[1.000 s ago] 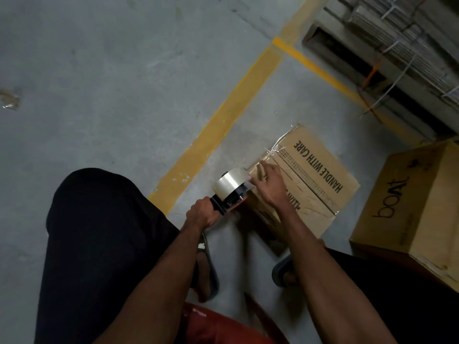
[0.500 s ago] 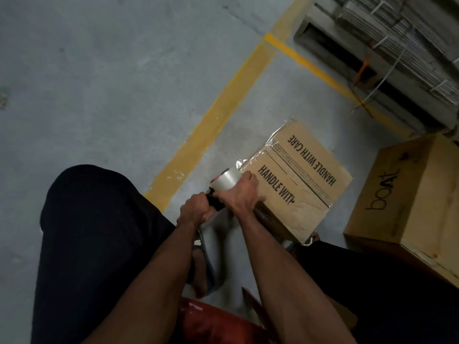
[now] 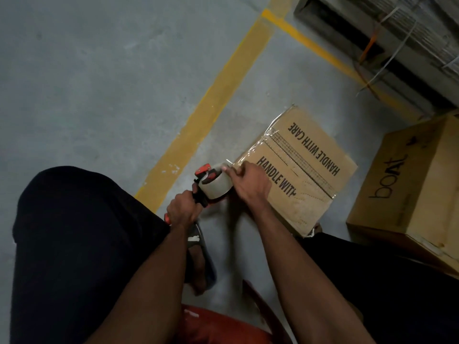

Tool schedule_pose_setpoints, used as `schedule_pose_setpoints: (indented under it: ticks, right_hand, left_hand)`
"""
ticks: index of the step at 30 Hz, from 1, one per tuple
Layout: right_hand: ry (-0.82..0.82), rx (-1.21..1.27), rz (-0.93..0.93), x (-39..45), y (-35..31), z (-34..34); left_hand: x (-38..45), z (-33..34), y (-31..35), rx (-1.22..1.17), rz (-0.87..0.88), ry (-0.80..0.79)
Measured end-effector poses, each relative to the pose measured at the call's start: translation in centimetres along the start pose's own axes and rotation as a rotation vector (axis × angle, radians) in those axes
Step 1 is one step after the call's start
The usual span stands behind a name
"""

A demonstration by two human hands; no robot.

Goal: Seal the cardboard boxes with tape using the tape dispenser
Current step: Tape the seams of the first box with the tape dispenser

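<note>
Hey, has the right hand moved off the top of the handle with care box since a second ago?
Yes. The right hand has slid off the box top toward its near-left corner and now pinches at the tape roll.

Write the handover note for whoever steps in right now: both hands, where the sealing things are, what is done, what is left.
Left hand: grips the handle of the tape dispenser, held just off the near left corner of the box.
Right hand: over the tape roll, fingers pinching at the tape end by the dispenser's mouth.
HANDLE WITH CARE box: on the floor in front of the person, flaps closed, clear tape along the centre seam.
boAt box: to its right; whether it is taped cannot be told.
Done: centre seam taped.
Left: free the tape end, tape any remaining edges, then check the boAt box.
</note>
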State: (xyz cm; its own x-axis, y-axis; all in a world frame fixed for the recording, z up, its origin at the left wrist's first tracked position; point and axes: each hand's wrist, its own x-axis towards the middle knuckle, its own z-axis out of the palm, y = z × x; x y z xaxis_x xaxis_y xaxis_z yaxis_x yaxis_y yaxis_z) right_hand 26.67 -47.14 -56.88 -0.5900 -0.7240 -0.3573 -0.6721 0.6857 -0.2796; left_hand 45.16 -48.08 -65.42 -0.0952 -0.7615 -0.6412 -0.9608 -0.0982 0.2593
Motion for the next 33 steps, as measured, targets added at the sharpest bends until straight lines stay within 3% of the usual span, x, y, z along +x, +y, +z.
schedule_pose_setpoints:
  ticks: [8,18,22,24,26,28,31,33]
  right_hand:
    - [0.009,-0.264,-0.072,3.0,0.6,-0.7]
    - [-0.007,-0.397,-0.001,4.6,-0.7,-0.2]
    - [0.008,-0.405,0.030,5.1,-1.3,0.7]
    - [0.017,-0.420,0.034,5.0,-1.4,1.2]
    - [0.033,-0.415,0.039,4.8,-1.3,1.5]
    - [0.040,-0.387,0.029,4.4,-0.8,1.7]
    - [0.029,-0.271,-0.015,3.6,-0.1,1.2]
    - [0.021,-0.170,-0.049,3.1,0.5,0.2]
  left_hand:
    - [0.9,1.4,-0.3,-0.319,-0.410,0.131]
    - [7.3,3.0,0.5,-0.382,-0.236,0.092]
    - [8.9,3.3,1.0,-0.429,-0.161,0.006]
    - [8.7,3.2,1.6,-0.440,-0.196,-0.021]
    - [7.8,2.6,2.7,-0.444,-0.320,0.071]
    - [6.4,1.5,4.3,-0.535,-0.341,0.190]
    - [4.3,0.9,7.1,-0.790,-0.165,0.084]
    - [2.7,0.9,9.2,-0.929,-0.145,0.003]
